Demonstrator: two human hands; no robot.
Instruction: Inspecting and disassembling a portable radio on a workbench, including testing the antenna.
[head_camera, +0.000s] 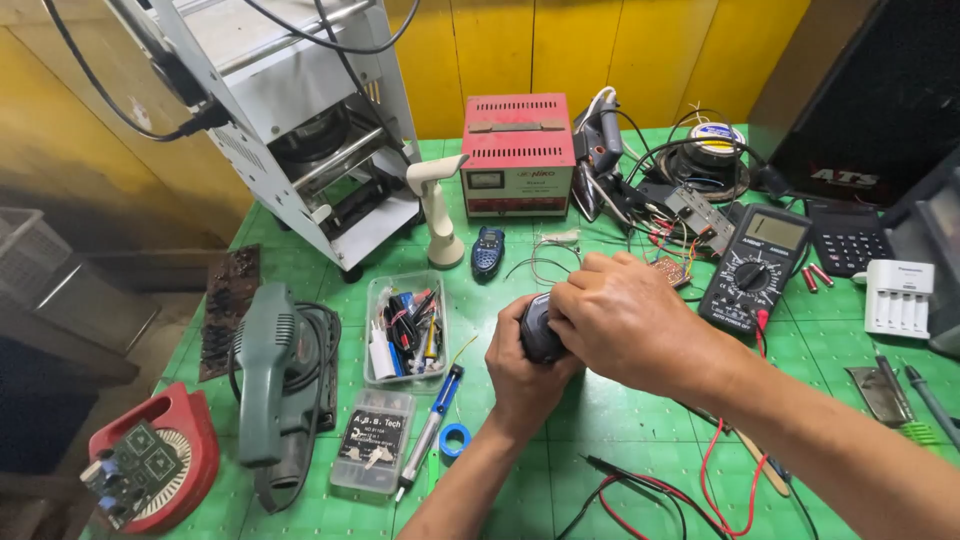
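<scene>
Dark, smooth plastic or metal makes up the small rounded black part held above the green cutting-mat tabletop, close to the person and near the table's middle. It looks light and rigid, probably somewhat slippery on its curved shell, so a grip around its sides seems soundest. The left hand cups it from below, fingers curled shut around its body. The right hand lies over it from the right, fingers bent and pressed together on its top, hiding most of it. Just to the left sits a clear plastic tray of small tools. Farther right rests a black digital multimeter, and beyond stands a red boxy voltage stabiliser.
</scene>
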